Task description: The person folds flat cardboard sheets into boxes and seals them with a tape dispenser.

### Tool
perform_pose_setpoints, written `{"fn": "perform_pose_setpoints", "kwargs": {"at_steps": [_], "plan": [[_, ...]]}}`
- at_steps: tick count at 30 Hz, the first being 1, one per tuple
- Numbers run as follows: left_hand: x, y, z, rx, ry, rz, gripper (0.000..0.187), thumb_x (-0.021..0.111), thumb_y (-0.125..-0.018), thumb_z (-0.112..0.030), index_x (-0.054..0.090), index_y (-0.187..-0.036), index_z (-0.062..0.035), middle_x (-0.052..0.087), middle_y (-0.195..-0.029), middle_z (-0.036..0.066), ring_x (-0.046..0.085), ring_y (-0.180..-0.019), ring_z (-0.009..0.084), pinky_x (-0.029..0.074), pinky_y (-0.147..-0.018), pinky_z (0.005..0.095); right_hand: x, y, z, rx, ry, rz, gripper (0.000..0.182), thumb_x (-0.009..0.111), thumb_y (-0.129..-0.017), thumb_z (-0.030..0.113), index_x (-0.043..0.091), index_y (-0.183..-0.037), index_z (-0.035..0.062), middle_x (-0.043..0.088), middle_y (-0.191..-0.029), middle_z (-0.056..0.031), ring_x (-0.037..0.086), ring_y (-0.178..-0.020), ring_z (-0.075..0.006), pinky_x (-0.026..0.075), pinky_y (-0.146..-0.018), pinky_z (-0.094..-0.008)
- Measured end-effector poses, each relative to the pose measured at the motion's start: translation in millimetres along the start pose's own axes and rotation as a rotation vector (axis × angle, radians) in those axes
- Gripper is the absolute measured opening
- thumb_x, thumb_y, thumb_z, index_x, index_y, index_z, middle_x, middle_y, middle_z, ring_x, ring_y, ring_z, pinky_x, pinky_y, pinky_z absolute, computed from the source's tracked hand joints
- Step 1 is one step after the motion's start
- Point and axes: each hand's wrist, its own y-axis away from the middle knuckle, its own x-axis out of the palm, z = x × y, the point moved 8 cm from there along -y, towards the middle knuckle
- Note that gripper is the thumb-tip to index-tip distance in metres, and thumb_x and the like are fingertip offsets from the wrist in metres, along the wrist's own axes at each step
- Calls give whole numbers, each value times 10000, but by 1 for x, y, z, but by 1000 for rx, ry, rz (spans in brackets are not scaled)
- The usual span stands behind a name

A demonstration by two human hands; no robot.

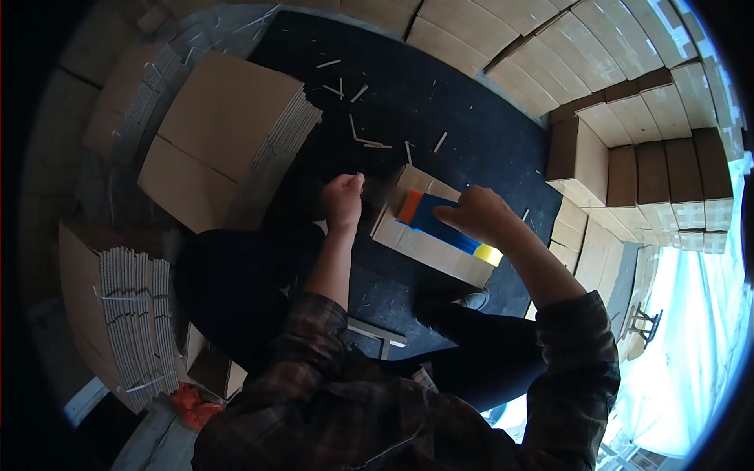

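A flat cardboard box (430, 250) lies on the dark floor in front of my knees. My right hand (483, 213) grips a blue tape dispenser (437, 220) with an orange end and presses it on top of the box. A yellow bit shows at the dispenser's near end (488, 254). My left hand (343, 198) is at the box's left edge with the fingers curled in; whether it pinches anything cannot be made out.
Stacks of flattened cardboard (228, 133) lie to the left, with bundled ones (137, 322) at lower left. Assembled boxes (652, 165) are piled at the right and along the back. Small scraps (369, 141) litter the dark floor (440, 102).
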Motion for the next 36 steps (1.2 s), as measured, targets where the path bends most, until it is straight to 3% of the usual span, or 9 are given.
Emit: {"fn": "perform_pose_setpoints", "kwargs": {"at_steps": [5, 10, 12, 16, 18, 21, 27, 30, 36], "plan": [[27, 5, 33, -142, 33, 122, 266, 672, -854, -254, 720, -954, -13, 713, -812, 102, 660, -764, 185, 499, -718, 324, 1, -7, 8, 36, 82, 29, 577, 567, -868, 527, 686, -972, -29, 689, -882, -181, 695, -776, -274, 552, -717, -362], [62, 8, 82, -271, 223, 223, 434, 656, -899, -262, 584, -1250, -18, 675, -1076, 130, 637, -939, 168, 490, -825, 304, 3, -8, 8, 71, 80, 16, 588, 573, -873, 546, 684, -987, -21, 691, -893, -175, 696, -777, -267, 549, -708, -352], [73, 18, 93, -535, 313, 393, 591, 641, -913, -312, 441, -1392, -32, 600, -1248, 148, 602, -1080, 208, 468, -918, 336, 2, -9, 8, 72, 99, 5, 603, 580, -868, 561, 683, -987, -20, 693, -894, -170, 696, -776, -265, 546, -699, -345], [56, 32, 77, -555, 379, 340, 659, 620, -924, -327, 353, -1438, -12, 473, -1407, 170, 487, -1257, 220, 398, -1007, 315, 1, -5, 8, 75, 111, 0, 609, 579, -867, 568, 684, -979, -21, 693, -893, -170, 696, -771, -264, 546, -698, -348], [46, 24, 52, -197, 517, 392, 691, 471, -967, -501, 305, -1476, -65, 345, -1505, 138, 337, -1377, 222, 255, -1123, 339, 2, -7, 7, 52, 114, -5, 608, 585, -864, 569, 686, -975, -20, 692, -890, -171, 696, -772, -266, 544, -698, -341], [46, 56, 14, -21, 247, 610, 738, 310, -970, -602, 332, -1463, -52, 381, -1480, 167, 356, -1369, 223, 286, -1106, 327, 1, -10, 7, 31, 107, -10, 611, 588, -862, 572, 689, -976, -19, 691, -887, -173, 695, -775, -267, 542, -702, -334], [41, 66, 27, -325, 43, 647, 796, 263, -956, -636, 257, -1486, -42, 270, -1540, 154, 218, -1435, 292, 146, -1166, 397, 0, -7, 3, -2, 39, 30, 618, 621, -826, 586, 697, -990, -4, 690, -938, -185, 694, -838, -282, 543, -726, -355], [36, 100, -78, 646, -510, 488, 983, 622, -859, -503, 28, -1521, -85, 192, -1547, 205, 205, -1438, 330, 96, -1144, 584, -5, -3, 6, -66, 37, 2, 629, 652, -790, 585, 695, -1018, 0, 688, -967, -189, 691, -875, -303, 544, -749, -360], [43, 117, -72, 752, -716, 391, 1111, 780, -742, -425, 64, -1510, -64, 273, -1518, 193, 222, -1424, 366, 116, -1148, 576, 1, 1, -6, -112, -24, -19, 591, 661, -778, 527, 688, -1051, 3, 688, -990, -193, 687, -904, -317, 544, -781, -363]]}}
